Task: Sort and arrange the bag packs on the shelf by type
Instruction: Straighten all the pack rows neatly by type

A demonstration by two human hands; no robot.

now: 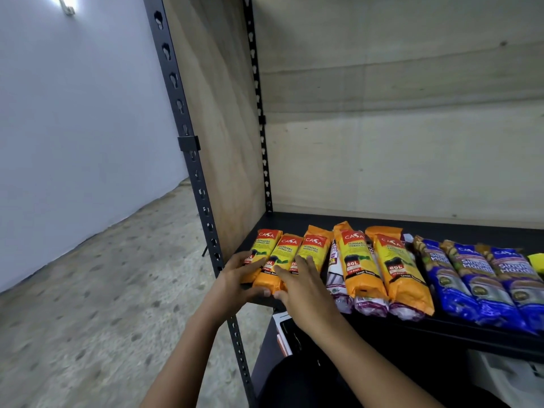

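Note:
Three orange-and-yellow garbage bag packs (pixel 312 249) lie side by side at the left end of the black shelf (pixel 294 220). My left hand (pixel 241 278) holds their left and front side, thumb at the near end of the middle pack. My right hand (pixel 297 285) rests flat on the middle and right packs with straight fingers. Two more orange packs (pixel 357 265) lie further right on top of white-and-purple packs (pixel 337 275). Three blue packs (pixel 471 278) follow on the right.
A black perforated upright (pixel 192 160) and a wooden side panel (pixel 217 113) bound the shelf on the left. A yellow-green item (pixel 537 262) shows at the far right edge. White boxes (pixel 506 375) sit on the level below. Concrete floor lies to the left.

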